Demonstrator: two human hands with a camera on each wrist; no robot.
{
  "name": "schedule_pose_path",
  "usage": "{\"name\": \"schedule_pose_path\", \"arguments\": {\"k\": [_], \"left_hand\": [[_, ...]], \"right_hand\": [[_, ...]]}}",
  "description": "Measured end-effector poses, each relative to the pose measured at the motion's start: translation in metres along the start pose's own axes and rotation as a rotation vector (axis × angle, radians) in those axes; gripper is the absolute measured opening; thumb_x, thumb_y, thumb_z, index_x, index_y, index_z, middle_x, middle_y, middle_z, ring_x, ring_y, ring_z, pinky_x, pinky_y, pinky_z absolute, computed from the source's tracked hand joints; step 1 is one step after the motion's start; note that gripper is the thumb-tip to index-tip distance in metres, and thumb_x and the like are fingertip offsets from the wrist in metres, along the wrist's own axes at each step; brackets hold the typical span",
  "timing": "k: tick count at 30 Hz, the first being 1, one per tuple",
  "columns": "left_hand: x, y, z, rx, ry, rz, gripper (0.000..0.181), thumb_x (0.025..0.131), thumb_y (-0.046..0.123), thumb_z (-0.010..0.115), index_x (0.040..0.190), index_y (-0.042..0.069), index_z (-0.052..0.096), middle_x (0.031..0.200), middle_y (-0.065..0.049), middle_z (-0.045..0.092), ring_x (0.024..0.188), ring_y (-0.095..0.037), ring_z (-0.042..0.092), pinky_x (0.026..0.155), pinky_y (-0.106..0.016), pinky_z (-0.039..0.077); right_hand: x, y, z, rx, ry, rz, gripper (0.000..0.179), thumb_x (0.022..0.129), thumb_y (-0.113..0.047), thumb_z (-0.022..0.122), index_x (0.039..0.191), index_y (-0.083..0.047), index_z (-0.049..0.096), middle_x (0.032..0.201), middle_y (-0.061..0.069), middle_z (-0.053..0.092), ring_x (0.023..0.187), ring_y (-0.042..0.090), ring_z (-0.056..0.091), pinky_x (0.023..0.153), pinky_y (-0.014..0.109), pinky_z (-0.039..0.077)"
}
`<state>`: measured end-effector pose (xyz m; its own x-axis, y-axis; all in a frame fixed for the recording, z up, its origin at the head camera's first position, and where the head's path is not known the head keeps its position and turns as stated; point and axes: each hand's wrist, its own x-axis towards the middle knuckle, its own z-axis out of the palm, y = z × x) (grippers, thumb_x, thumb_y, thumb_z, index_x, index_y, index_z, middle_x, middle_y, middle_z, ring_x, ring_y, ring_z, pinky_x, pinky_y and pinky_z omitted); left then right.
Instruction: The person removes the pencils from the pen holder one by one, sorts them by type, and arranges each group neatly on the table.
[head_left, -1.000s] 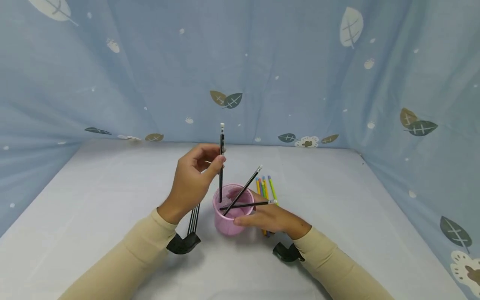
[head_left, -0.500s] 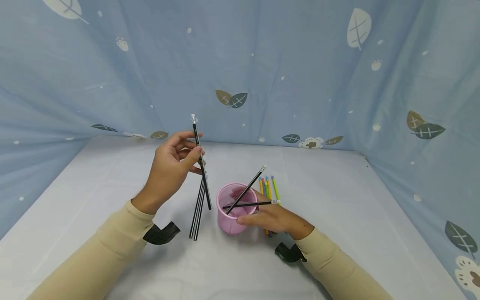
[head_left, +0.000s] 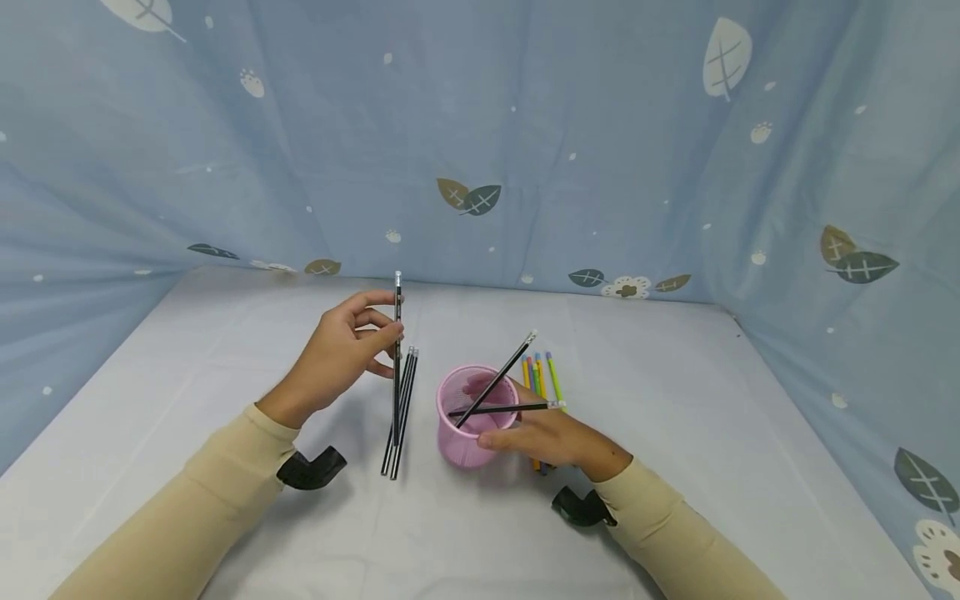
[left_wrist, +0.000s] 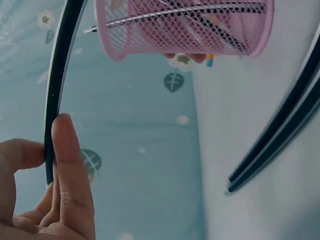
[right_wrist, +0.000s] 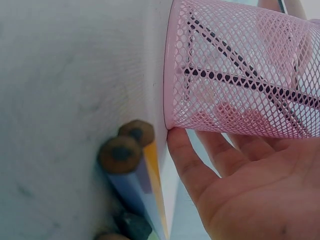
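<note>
Between thumb and fingertips my left hand (head_left: 337, 354) pinches a black pencil (head_left: 397, 383), nearly upright, its white eraser end on top. Its lower end overlaps several black pencils (head_left: 405, 408) lying side by side on the table. To their right stands a pink mesh pen cup (head_left: 461, 452). Two black pencils (head_left: 495, 379) lean crosswise inside it, eraser ends past the rim. My right hand (head_left: 558, 435) holds the cup from the right, thumb at the rim. In the right wrist view its fingers (right_wrist: 192, 165) lie along the mesh wall (right_wrist: 240, 85).
Several coloured pencils (head_left: 555, 379) lie on the white table (head_left: 645, 375) behind and under the right hand. Their unsharpened ends (right_wrist: 120, 155) show close up in the right wrist view. A blue leaf-patterned cloth (head_left: 480, 100) hangs behind the table.
My left hand has carried the black pencil from over the cup's opening leftward, then lowered it over the black pencils on the table. The right hand has stayed on the cup.
</note>
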<state>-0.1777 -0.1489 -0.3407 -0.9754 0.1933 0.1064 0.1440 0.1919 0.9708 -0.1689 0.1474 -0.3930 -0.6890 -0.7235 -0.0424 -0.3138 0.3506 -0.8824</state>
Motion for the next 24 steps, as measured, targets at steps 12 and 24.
{"name": "schedule_pose_path", "arguments": {"k": [12, 24], "left_hand": [[0.007, -0.023, -0.002, 0.067, -0.106, -0.117, 0.053, 0.099, 0.018, 0.064, 0.145, 0.005, 0.042, 0.114, -0.026, 0.059, 0.084, -0.025, 0.065, 0.067, -0.040, 0.063], [0.013, -0.045, -0.002, 0.146, -0.146, -0.196, 0.050, 0.098, 0.012, 0.061, 0.143, 0.000, 0.043, 0.111, -0.022, 0.061, 0.078, -0.021, 0.065, 0.065, -0.037, 0.063]], "right_hand": [[-0.001, 0.001, 0.002, 0.012, 0.004, -0.010, 0.063, 0.094, -0.033, 0.068, 0.148, -0.015, 0.040, 0.148, 0.003, 0.046, 0.135, 0.019, 0.043, 0.113, 0.046, 0.039], [-0.003, -0.002, 0.001, -0.022, 0.010, 0.031, 0.065, 0.094, -0.038, 0.067, 0.148, -0.017, 0.038, 0.148, 0.002, 0.042, 0.136, 0.019, 0.039, 0.113, 0.047, 0.038]]}}
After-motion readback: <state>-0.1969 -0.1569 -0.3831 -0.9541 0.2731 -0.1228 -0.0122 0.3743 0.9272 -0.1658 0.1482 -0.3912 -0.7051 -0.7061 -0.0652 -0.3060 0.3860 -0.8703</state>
